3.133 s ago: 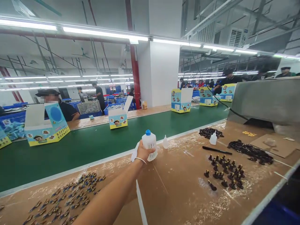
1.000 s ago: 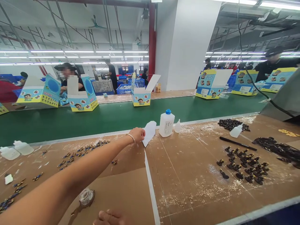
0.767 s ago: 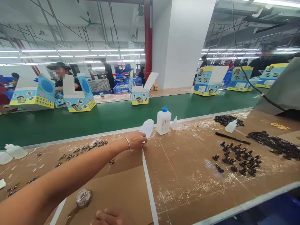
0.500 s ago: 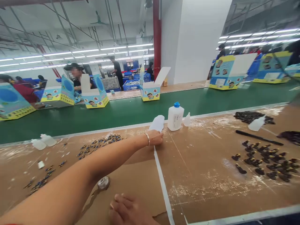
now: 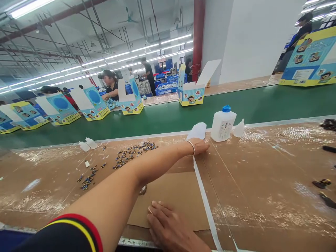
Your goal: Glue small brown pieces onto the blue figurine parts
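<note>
Left hand (image 5: 201, 146) fingers grasping white paper sheet (image 5: 197, 131) at 12 o'clock; right hand (image 5: 170, 229) released, flat on brown cardboard surface (image 5: 262, 182).

bright, even | ceiling strip lights (image 5: 31, 7) | tabletop glare | wide-angle edge stretch | mild blur

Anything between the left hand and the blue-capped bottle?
No. The left hand rests on the cardboard, holding a white cloth; only bare cardboard separates it from the bottle just right of it.
</note>
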The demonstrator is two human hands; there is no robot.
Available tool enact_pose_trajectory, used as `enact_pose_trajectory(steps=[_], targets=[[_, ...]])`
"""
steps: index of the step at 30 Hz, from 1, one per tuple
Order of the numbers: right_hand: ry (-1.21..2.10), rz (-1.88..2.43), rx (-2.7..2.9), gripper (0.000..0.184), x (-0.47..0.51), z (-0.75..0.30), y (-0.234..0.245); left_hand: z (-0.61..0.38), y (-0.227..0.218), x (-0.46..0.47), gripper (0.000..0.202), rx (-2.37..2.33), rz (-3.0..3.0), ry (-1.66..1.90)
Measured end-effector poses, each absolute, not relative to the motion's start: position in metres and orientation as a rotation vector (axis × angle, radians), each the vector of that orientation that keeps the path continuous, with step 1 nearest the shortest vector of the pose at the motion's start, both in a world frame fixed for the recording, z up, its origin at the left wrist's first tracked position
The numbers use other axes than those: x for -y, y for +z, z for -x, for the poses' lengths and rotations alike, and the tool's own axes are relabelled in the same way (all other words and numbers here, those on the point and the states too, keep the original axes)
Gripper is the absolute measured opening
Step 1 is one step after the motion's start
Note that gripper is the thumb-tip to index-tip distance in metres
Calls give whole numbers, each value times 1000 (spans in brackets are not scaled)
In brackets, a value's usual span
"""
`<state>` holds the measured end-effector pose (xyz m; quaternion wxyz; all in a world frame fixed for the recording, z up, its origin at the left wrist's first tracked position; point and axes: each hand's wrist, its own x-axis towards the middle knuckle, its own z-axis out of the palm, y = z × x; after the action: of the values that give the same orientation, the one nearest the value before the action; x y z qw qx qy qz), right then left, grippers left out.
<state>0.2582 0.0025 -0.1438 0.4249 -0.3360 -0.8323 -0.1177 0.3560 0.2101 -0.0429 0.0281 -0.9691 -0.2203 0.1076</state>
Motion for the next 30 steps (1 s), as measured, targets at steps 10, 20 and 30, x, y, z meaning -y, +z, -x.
enact_pose_trajectory(steps=[10, 20, 30], targets=[[-272, 833, 2067, 20, -1, -259, -146, -332, -8, -197, 23, 921, 3058, 302], [-248, 810, 2055, 20, -6, -259, -154, -300, 45, -172, 9, 1367, 3187, -205], [-242, 792, 2048, 25, -2, -261, -139, -124, 58, -24, 11, 1841, 2998, -1304]])
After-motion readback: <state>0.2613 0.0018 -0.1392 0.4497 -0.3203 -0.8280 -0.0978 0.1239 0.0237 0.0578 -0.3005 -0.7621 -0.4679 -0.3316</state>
